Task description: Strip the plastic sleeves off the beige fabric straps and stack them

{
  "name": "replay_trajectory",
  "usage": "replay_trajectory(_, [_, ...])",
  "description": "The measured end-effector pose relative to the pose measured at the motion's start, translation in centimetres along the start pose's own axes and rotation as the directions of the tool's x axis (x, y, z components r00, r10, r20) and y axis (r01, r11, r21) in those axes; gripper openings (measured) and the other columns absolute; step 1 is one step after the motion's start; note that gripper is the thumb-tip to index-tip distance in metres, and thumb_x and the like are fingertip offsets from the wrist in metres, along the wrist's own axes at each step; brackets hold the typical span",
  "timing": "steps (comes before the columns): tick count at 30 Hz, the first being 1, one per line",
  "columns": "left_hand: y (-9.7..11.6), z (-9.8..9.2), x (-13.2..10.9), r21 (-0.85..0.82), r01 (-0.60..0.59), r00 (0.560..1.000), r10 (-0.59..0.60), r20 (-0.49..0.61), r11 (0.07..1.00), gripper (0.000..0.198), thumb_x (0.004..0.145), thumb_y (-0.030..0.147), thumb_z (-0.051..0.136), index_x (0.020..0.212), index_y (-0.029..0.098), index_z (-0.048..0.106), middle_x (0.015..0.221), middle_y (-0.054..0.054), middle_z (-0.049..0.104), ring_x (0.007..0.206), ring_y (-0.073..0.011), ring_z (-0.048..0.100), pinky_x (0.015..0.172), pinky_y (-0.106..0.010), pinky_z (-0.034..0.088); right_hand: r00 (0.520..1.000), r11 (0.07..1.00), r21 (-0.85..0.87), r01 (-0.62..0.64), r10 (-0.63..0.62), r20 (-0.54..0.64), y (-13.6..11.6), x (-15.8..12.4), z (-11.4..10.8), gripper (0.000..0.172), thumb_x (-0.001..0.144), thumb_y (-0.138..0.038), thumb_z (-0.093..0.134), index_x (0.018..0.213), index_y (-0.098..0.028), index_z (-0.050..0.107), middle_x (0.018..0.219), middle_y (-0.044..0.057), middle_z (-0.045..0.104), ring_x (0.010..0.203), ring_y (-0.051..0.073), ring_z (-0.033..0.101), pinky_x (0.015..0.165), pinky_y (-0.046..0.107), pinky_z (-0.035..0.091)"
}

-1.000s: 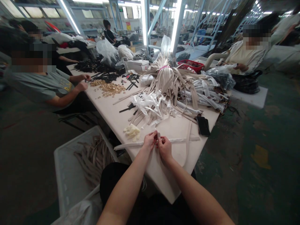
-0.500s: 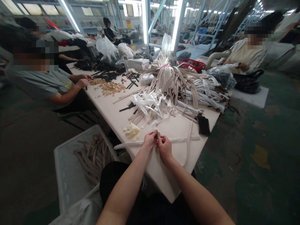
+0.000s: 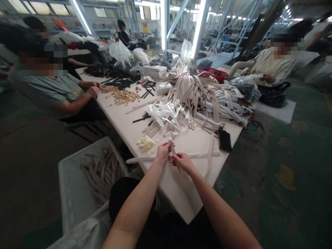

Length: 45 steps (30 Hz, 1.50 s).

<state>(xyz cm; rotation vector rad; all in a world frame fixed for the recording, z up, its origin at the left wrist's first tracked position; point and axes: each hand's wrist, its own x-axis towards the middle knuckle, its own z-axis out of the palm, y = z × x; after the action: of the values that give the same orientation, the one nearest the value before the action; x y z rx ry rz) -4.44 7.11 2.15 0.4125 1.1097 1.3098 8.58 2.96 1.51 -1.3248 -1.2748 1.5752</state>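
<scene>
Over the near end of the table my left hand [image 3: 164, 151] pinches the tip of a long beige strap [image 3: 210, 152]. My right hand [image 3: 183, 162] is closed on the same strap a little lower down, to the right of my left hand. From there the strap bends under my right wrist and curves up the table on the right. Beneath my hands a white-wrapped strip [image 3: 142, 159] lies across the table. A crumpled pale yellow glove [image 3: 146, 144] rests just left of my left hand.
Beige straps [image 3: 185, 86] are heaped mid-table, with white film [image 3: 166, 116] before them. A black phone [image 3: 224, 140] lies near the right edge. Gold rings [image 3: 124, 97] lie by a co-worker [image 3: 57, 91] at left. A white bin [image 3: 66, 193] of straps stands left of my legs.
My hands have drawn apart: my right hand moved down along the strap and my left slightly up and left. More strap now shows between them. The view shifted slightly.
</scene>
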Motion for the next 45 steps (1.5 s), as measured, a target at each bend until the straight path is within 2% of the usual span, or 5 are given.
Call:
replay_trajectory(6, [-1.3,0.3,-3.4,0.070,0.182,0.979,-0.188,0.084,0.981,0.040,0.062,0.044,0.086,0.076,0.010,0.070,0.056,-0.005,0.063,0.041,-0.0108,0.050,0.041,-0.023,0.035,0.999,0.994,0.108,-0.008,0.012,-0.036,-1.3,-1.3,0.3,0.037,0.083,-0.050,0.061,0.081,-0.013,0.068,0.069,0.007,0.073,0.052,0.015,0.064,0.053,0.025,0.053])
replay_trajectory(13, [1.0,-0.4,-6.6,-0.012,0.045,0.998,-0.045,0.041,0.999,0.033,0.065,0.038,0.086,0.078,0.011,0.072,0.079,-0.012,0.071,0.067,-0.0165,0.065,0.062,-0.026,0.050,0.967,0.985,0.143,-0.097,0.059,0.249,-2.1,-4.7,-0.5,0.040,0.086,-0.052,0.059,0.088,-0.013,0.067,0.066,0.006,0.071,0.049,0.013,0.061,0.050,0.024,0.048])
replay_trajectory(19, [0.1,-0.6,-8.3,0.056,0.147,0.971,-0.155,0.183,0.987,0.036,0.070,0.046,0.080,0.068,0.012,0.067,0.047,-0.001,0.054,0.037,-0.0103,0.045,0.043,-0.026,0.040,0.973,0.996,0.087,0.006,-0.026,0.231,-2.6,-4.1,-0.3,0.044,0.088,-0.053,0.055,0.075,-0.012,0.066,0.064,0.006,0.069,0.048,0.012,0.059,0.050,0.024,0.046])
replay_trajectory(24, [-0.1,-1.2,-8.0,-0.026,0.075,0.997,-0.074,0.030,0.997,0.034,0.064,0.039,0.086,0.075,0.011,0.070,0.073,-0.010,0.069,0.061,-0.0154,0.063,0.057,-0.026,0.047,0.957,0.994,0.104,-0.042,0.010,0.291,-1.4,-4.1,-0.6,0.033,0.085,-0.046,0.062,0.088,-0.013,0.068,0.068,0.006,0.071,0.053,0.014,0.061,0.054,0.026,0.049])
replay_trajectory(45, [0.9,-0.3,-3.7,-0.055,-0.092,0.996,0.091,-0.010,0.994,0.039,0.062,0.040,0.088,0.081,0.011,0.071,0.079,-0.009,0.071,0.068,-0.0148,0.064,0.069,-0.029,0.053,0.973,0.999,-0.030,0.010,-0.003,0.230,-2.2,0.4,-2.3,0.040,0.080,-0.050,0.066,0.084,-0.011,0.072,0.072,0.009,0.074,0.050,0.012,0.061,0.050,0.023,0.048])
